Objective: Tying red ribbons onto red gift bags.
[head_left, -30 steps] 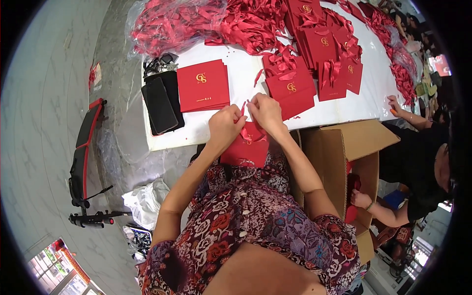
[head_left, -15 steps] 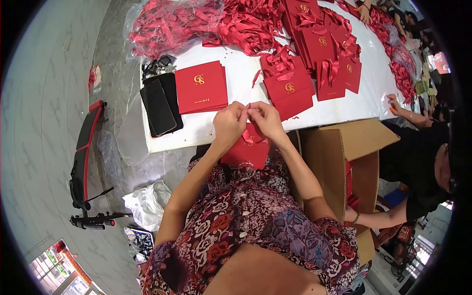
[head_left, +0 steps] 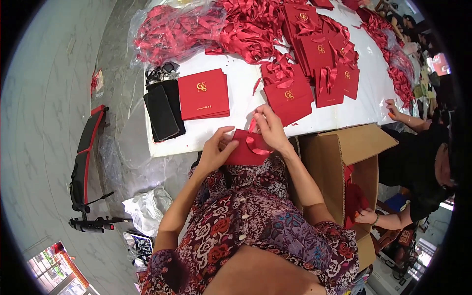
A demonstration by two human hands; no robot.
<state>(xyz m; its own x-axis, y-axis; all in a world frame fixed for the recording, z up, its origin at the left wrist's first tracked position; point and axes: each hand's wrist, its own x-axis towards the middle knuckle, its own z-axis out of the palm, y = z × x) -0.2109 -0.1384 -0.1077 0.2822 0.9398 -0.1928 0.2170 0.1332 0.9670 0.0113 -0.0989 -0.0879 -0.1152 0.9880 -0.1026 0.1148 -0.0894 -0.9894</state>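
A small red paper gift bag (head_left: 243, 153) is upright in front of my lap, at the table's near edge. My left hand (head_left: 214, 151) grips its left side, thumb against the paper and forefinger raised. A shiny red ribbon (head_left: 252, 126) rises from the bag's top, and my right hand (head_left: 270, 130) pinches it. Another loop of the ribbon hangs across the bag's front. Nearest beyond my right hand lie more red gift bags (head_left: 290, 104) with ribbon handles. Flat red bags (head_left: 204, 94) lie stacked beyond my left hand.
A black phone (head_left: 163, 113) lies on a dark pouch at the table's left. Heaped red ribbons (head_left: 182, 37) in clear plastic cover the far side. On my right stands an open cardboard box (head_left: 319, 172); a co-worker's hand (head_left: 366, 216) reaches into it. The white table (head_left: 196, 140) ends before me.
My hands have moved apart from their pinch together at the ribbon. The left has come down to the bag's side; the right keeps hold of the ribbon. The co-worker's hand shows more.
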